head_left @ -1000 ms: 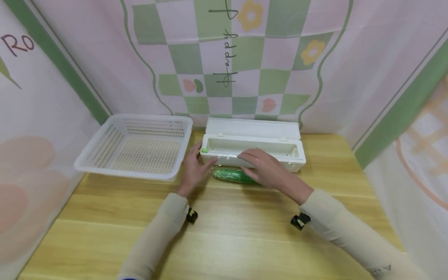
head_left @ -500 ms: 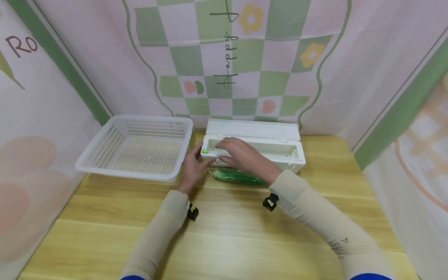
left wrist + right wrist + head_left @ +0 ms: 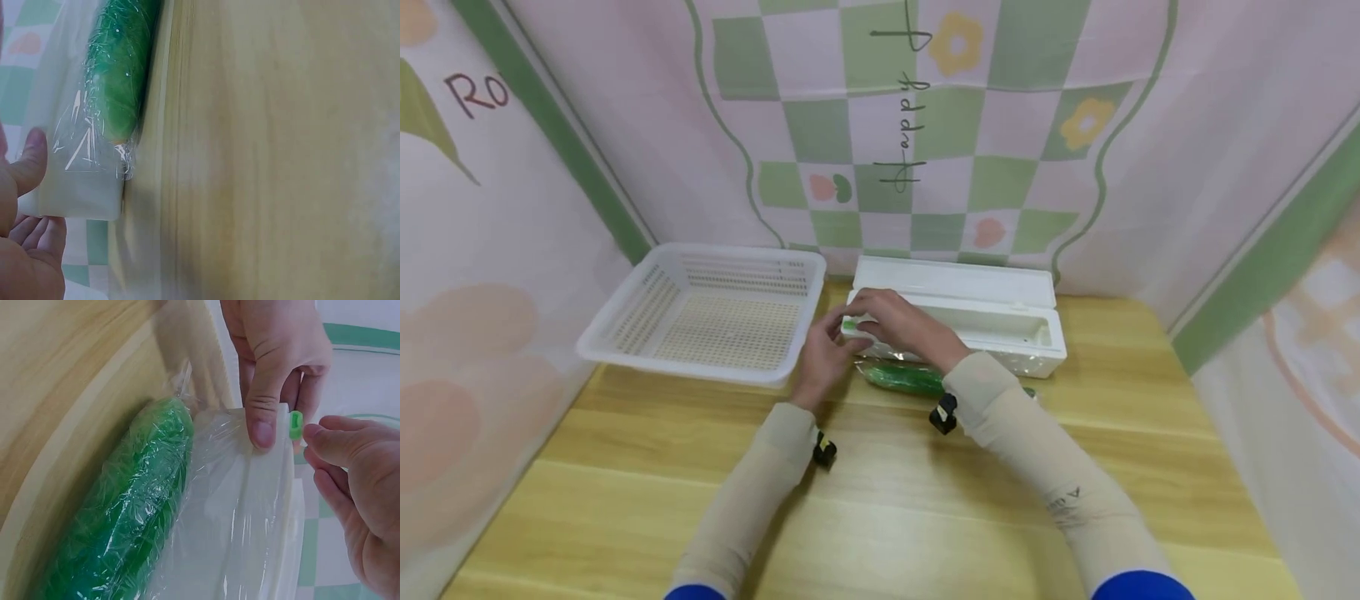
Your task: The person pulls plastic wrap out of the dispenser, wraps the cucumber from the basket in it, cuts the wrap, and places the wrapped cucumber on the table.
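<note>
A white cling film dispenser box (image 3: 1043, 343) stands with its lid tipped back. Along its front, a cucumber (image 3: 901, 377) lies wrapped in clear film (image 3: 75, 140) that runs onto the box. My left hand (image 3: 822, 360) grips the box's left end, thumb over the film and front edge, fingers around the end. My right hand (image 3: 898, 321) reaches across to that same end. Its thumb tip is right beside a small green slider (image 3: 295, 425), seemingly touching it; its fingers are bent. In the right wrist view nothing shows between thumb and fingers.
A white perforated plastic basket (image 3: 700, 367) stands left of the box, close to my left hand. Everything rests on a wooden table (image 3: 880, 517). A patterned cloth backdrop (image 3: 880, 125) rises behind the box.
My right hand has moved left along the box, from over the cucumber to the green slider. My left hand has stayed at the left end.
</note>
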Demonstrator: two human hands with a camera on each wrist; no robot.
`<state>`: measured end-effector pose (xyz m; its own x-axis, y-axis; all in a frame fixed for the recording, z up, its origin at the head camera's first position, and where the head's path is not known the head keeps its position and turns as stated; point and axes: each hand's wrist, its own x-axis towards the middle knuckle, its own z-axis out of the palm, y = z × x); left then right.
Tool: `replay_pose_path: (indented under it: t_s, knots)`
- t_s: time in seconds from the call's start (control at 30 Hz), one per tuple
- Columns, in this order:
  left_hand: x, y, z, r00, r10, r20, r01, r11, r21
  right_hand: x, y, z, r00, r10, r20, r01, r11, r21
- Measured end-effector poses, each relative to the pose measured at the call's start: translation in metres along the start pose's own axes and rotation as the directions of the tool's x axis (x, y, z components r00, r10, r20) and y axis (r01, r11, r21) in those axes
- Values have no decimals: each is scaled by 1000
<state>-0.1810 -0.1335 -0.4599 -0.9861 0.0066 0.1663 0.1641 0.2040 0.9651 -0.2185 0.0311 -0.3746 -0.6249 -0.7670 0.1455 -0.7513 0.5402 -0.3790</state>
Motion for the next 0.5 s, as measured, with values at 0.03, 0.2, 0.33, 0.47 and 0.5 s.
replay_pose_path:
  t_s: [0.03, 0.2, 0.33, 0.47, 0.5]
  knots:
    - [0, 0, 0, 1000, -3, -1, 3, 1000, -2, 1, 2, 1, 1000, -17, 4, 17, 1000, 4]
    - [1, -2, 2, 1000, -12, -9, 12, 1000, -9, 5, 12, 5, 996, -89, 4, 89, 996, 24]
    - [2, -5, 2, 1000, -2, -20, 2, 1000, -2, 8, 16, 5, 992, -124, 11, 123, 992, 40]
    - [3, -6, 2, 999, 21, -28, -21, 1000, 9, 10, 17, 4, 991, -135, 18, 134, 990, 46]
    - [3, -7, 2, 999, 28, -32, -28, 1000, 14, 10, 17, 3, 991, -135, 18, 134, 990, 44]
